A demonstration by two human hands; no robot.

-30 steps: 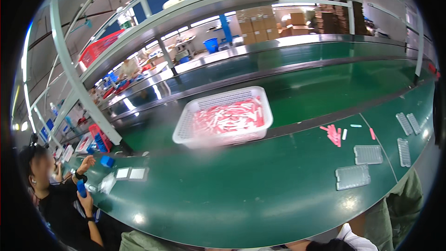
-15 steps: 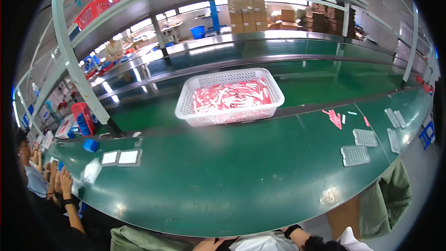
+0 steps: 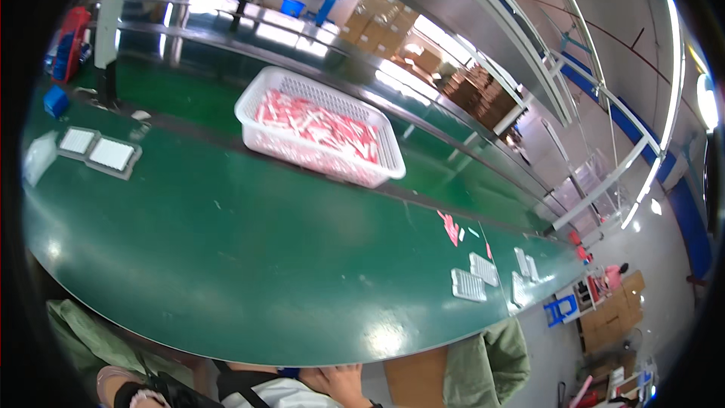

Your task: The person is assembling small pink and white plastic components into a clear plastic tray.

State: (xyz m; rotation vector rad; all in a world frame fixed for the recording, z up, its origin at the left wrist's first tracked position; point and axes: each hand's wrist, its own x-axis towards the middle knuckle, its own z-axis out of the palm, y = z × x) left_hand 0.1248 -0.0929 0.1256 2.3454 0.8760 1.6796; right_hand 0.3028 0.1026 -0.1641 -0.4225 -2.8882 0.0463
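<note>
Low at the table's near edge, my right hand (image 3: 343,382) rests with its fingers loosely laid out and nothing visible in them. Beside it, skin that seems to be my left hand (image 3: 311,378) shows only in part; its fingers are mostly hidden. Both are well apart from the things on the green table (image 3: 264,257). Farther back stands a white plastic basket (image 3: 302,148) full of pink and white strips (image 3: 317,127). On the right lie clear ribbed trays (image 3: 468,285) and a few loose pink strips (image 3: 449,228).
At the left are two trays with white contents (image 3: 112,154), a clear plastic bag (image 3: 39,157) and a blue box (image 3: 55,102). A shelf post (image 3: 112,23) rises behind them. Below the near edge hang a green sack (image 3: 491,363) and cardboard (image 3: 415,378). A blue stool (image 3: 560,310) stands right.
My view has swung right and tilted, so the basket and trays appear farther left. The people at the left have left the picture. Nothing on the table has visibly moved.
</note>
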